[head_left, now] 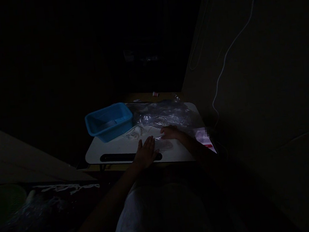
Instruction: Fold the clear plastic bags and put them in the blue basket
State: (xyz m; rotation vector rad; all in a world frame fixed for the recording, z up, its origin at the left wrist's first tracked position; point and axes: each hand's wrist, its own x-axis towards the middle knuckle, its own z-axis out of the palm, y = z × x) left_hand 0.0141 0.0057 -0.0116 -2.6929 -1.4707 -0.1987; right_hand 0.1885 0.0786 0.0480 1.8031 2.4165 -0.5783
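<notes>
My left hand [147, 153] rests near the front of a small white table [113, 148], its fingers stretched out and nothing visible in them. Just to its right, my right hand [170, 132] has its fingers curled in a pinch at the edge of a clear plastic bag [166, 144] that lies flat on the tabletop. Behind both hands spreads a shiny heap of clear plastic bags [165, 115]. A crumpled whitish item [135, 133] lies beside the blue basin [117, 129]; dim light hides its kind. Something pale sits inside the basin.
At the table's right edge lies a lit phone [206, 140]. A black slot [117, 157] runs along the front edge. A small red-and-white container [155, 94] stands behind. A white cable [224, 59] hangs down the right wall. Lower left, a green basket [5, 202] shows dimly.
</notes>
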